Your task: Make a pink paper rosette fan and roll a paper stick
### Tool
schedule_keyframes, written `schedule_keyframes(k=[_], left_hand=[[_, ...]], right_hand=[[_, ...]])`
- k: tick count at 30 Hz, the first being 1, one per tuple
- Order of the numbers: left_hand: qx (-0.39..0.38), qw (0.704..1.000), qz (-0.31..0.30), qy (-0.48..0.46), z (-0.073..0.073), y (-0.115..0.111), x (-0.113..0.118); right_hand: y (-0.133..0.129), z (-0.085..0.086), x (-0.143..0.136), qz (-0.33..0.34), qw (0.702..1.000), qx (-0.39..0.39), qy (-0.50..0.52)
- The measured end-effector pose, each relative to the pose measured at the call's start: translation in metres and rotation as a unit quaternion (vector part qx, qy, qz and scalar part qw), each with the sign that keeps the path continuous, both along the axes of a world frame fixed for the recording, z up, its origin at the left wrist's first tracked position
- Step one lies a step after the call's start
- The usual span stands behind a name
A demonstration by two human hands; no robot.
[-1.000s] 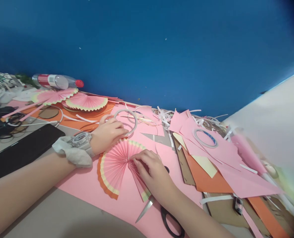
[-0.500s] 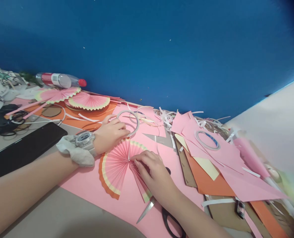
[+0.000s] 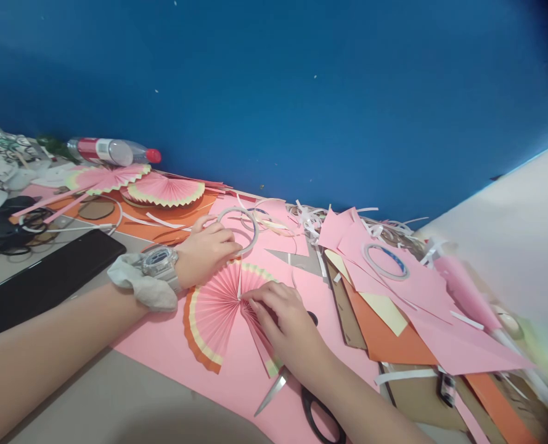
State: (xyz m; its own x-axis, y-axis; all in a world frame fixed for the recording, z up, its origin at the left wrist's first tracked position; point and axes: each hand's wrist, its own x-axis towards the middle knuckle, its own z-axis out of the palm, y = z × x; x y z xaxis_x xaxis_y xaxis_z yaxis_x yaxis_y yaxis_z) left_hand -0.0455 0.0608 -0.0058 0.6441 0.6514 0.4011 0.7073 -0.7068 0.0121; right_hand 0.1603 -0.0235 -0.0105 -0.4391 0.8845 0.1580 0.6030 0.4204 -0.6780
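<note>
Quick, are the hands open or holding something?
Left hand: curled at the tape roll; firm hold unclear.
Right hand: fingertips at the paper fan; pinch unclear.

1. The right hand (image 3: pixel 290 320) blocks part of the pleated paper fan (image 3: pixel 216 302) from my feed.
2. Beneath its wrist, scissors (image 3: pixel 272 390) lose their middle.
3. The frame crops a dark flat device (image 3: pixel 54 279) left of the left hand (image 3: pixel 209 250).
4. Far right of both hands, a yellow-green shape (image 3: pixel 530 345) blurs beyond my naming.
</note>
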Motion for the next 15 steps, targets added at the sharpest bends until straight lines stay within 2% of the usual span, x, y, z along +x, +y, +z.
schedule_keyframes(k=[8,12,15], left_hand=[[0.01,0.999,0.0,-0.033,0.0,-0.001,0.001],[0.026,0.997,-0.003,-0.071,0.004,-0.003,-0.001],[0.035,0.995,-0.012,-0.097,0.012,-0.01,-0.002]], right_hand=[[-0.001,0.002,0.001,-0.002,1.0,-0.001,0.014],[-0.005,0.007,0.002,-0.003,0.999,0.04,0.023],[-0.01,0.014,0.003,0.018,0.996,0.082,0.012]])
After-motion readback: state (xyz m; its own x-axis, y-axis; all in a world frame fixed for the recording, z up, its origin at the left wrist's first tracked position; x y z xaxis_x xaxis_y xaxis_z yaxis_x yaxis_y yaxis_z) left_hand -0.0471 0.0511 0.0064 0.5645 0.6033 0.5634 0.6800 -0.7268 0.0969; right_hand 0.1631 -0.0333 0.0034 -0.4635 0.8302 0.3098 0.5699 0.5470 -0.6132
